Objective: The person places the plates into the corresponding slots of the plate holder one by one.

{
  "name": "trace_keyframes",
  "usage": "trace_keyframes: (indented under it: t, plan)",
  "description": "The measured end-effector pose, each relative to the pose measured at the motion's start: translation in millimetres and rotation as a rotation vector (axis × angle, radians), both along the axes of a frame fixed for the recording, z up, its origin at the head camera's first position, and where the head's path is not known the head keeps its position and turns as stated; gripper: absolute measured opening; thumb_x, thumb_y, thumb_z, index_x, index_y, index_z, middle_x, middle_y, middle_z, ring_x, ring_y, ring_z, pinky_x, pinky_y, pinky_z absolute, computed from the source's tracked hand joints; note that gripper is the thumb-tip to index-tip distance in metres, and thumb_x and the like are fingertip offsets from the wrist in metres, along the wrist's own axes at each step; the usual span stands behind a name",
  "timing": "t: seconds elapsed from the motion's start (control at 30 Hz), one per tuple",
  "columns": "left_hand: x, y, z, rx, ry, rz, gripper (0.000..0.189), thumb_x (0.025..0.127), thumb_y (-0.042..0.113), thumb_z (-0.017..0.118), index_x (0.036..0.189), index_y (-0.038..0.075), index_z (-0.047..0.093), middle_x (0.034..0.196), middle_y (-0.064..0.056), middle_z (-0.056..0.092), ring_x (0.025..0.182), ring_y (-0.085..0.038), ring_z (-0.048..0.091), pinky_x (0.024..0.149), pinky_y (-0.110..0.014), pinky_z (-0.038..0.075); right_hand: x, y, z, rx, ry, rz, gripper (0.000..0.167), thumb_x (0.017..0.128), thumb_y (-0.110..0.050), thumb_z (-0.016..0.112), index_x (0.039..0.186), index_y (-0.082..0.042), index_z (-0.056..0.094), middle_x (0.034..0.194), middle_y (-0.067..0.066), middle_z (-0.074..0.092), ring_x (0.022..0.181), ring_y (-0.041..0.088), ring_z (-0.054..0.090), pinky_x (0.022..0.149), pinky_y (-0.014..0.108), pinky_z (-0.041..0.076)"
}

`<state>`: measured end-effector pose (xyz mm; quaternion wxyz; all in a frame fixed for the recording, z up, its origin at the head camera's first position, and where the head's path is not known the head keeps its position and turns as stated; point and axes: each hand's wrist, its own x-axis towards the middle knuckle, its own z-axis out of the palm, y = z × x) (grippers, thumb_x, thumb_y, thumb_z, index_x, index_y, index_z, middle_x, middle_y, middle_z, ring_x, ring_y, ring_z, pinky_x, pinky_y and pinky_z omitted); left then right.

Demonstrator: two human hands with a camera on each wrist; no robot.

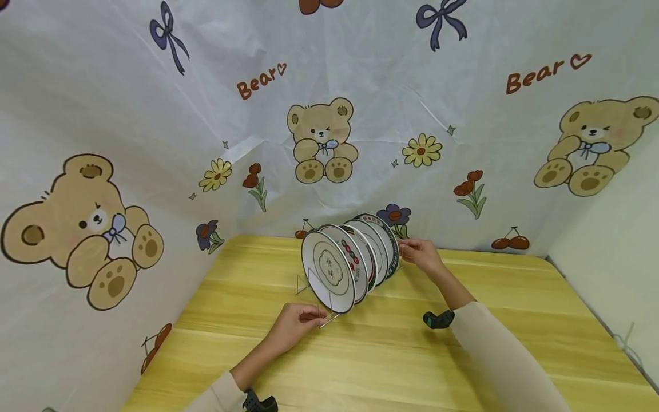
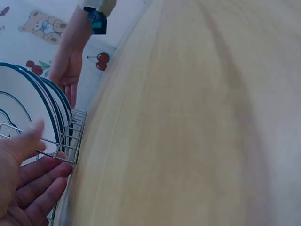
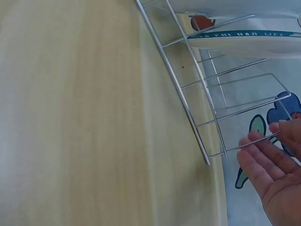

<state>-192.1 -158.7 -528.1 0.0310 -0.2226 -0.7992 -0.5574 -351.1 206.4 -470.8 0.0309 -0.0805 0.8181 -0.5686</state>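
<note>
A silver wire dish rack (image 3: 177, 89) stands on the wooden table with several plates on edge in it. Nearest me, the front plate (image 1: 328, 272) is white with a dark rim and a printed emblem. Behind it the others lean in a row, the rear plate (image 1: 394, 257) having a green lettered rim. My left hand (image 1: 296, 326) holds the rack's near end, the thumb above the wire and the fingers below it. At the far end my right hand (image 1: 422, 254) pinches an end wire between thumb and fingers, as the right wrist view shows.
The yellow wood-grain table (image 1: 412, 355) extends to both sides of the rack. A white cloth (image 1: 381, 114) printed with bears and flowers hangs along the back and left. Dark devices (image 1: 439, 319) are strapped at both wrists. A pale cord (image 1: 627, 343) hangs at the right.
</note>
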Motion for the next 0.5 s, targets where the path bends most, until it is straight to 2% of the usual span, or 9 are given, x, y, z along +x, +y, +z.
trace_keyframes:
  t: [0.13, 0.27, 0.37, 0.5]
  plan:
    - [-0.3, -3.0, 2.6, 0.061, -0.001, 0.101, 0.02, 0.093, 0.023, 0.077, 0.1, 0.004, 0.081, 0.092, -0.006, 0.078, 0.08, -0.018, 0.076, 0.071, -0.026, 0.063, 12.4, 5.6, 2.0, -0.002, 0.021, 0.004, 0.045, 0.107, -0.017, 0.054, 0.146, 0.006, 0.049, 0.145, 0.029, 0.051, 0.133, 0.041, 0.051, 0.107, 0.048, 0.049]
    - [-4.7, -16.9, 11.2, 0.175, 0.038, 0.232, 0.036, 0.106, 0.026, 0.059, 0.088, 0.003, 0.08, 0.08, -0.008, 0.076, 0.072, -0.024, 0.075, 0.069, -0.034, 0.064, 30.6, 9.1, 6.3, -0.005, 0.063, -0.029, 0.053, 0.109, -0.02, 0.051, 0.153, 0.005, 0.037, 0.149, 0.032, 0.045, 0.136, 0.044, 0.047, 0.107, 0.047, 0.05]
    - [-16.0, -32.2, 20.0, 0.235, 0.09, 0.329, 0.048, 0.11, 0.027, 0.048, 0.083, 0.002, 0.078, 0.075, -0.011, 0.075, 0.067, -0.027, 0.073, 0.065, -0.037, 0.064, 47.9, 6.2, 12.2, -0.035, 0.08, -0.051, 0.057, 0.109, -0.022, 0.05, 0.158, -0.001, 0.03, 0.153, 0.031, 0.039, 0.138, 0.043, 0.045, 0.109, 0.049, 0.048]
    - [-40.4, -50.7, 31.0, 0.26, 0.129, 0.412, 0.053, 0.11, 0.033, 0.046, 0.086, -0.002, 0.078, 0.076, -0.017, 0.074, 0.067, -0.034, 0.072, 0.064, -0.038, 0.063, 73.8, -4.1, 19.1, -0.126, 0.051, -0.029, 0.066, 0.109, -0.025, 0.051, 0.163, -0.008, 0.018, 0.161, 0.027, 0.028, 0.146, 0.04, 0.035, 0.113, 0.056, 0.041]
